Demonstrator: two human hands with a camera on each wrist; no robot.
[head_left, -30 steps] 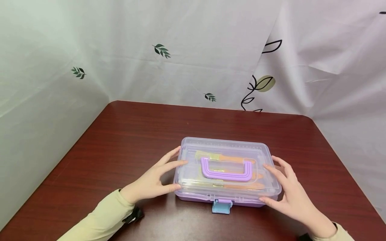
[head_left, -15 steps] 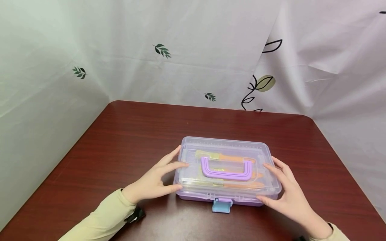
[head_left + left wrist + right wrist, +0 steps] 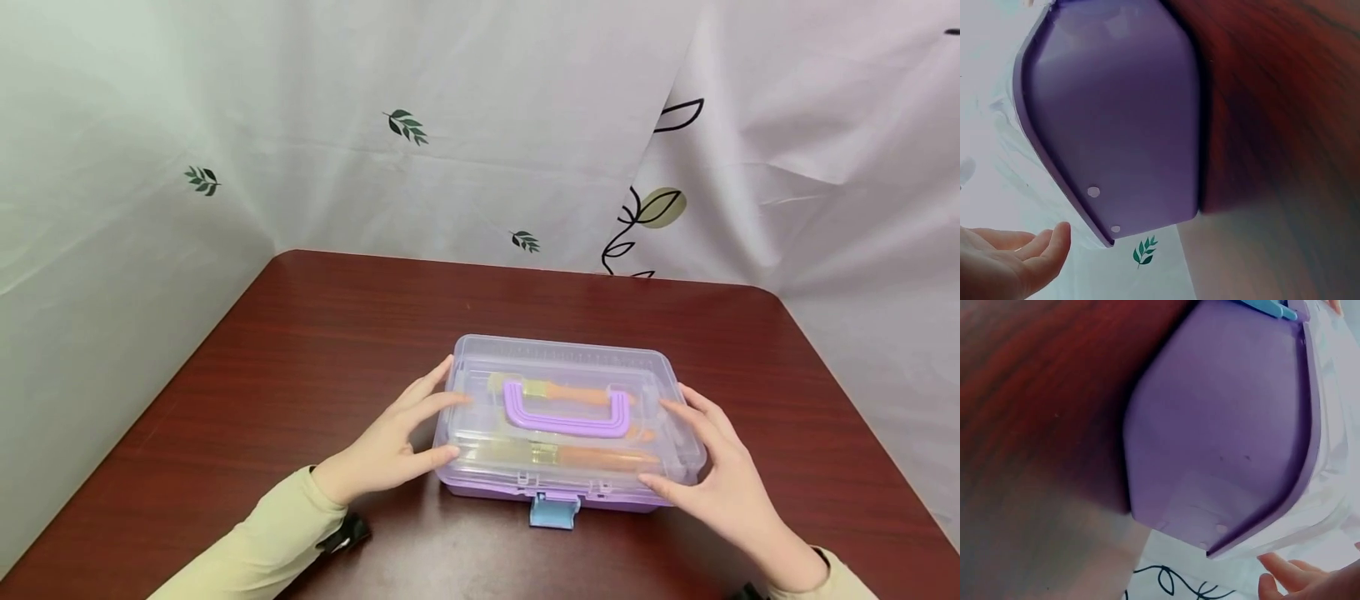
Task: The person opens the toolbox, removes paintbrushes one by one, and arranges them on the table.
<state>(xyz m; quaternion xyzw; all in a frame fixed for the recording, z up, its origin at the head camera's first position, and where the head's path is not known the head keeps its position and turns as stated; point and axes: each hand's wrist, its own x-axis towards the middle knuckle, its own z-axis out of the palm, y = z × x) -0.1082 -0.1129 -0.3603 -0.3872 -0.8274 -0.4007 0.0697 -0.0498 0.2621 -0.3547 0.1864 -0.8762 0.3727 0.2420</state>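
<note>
The left hand (image 3: 386, 450) and right hand (image 3: 723, 483) grasp the clear lid (image 3: 566, 367) at its opposite ends, thumbs toward the front corners, fingers spread over the top and sides. Such fingertip contact on smooth plastic would probably slip if either hand pulled harder or sooner than the other, skewing the lid. The purple handle (image 3: 570, 427) lies across the top. Below, the purple base (image 3: 1110, 125) rests on the red-brown table (image 3: 360, 333), right of centre and toward the person; whether the lid is fully seated cannot be told. At the front, the blue latch (image 3: 554, 511) hangs unfastened; with it free, tipping the box could let the brushes (image 3: 600, 457) inside spill. A leaf-printed white cloth (image 3: 322, 150) hangs behind the table.
</note>
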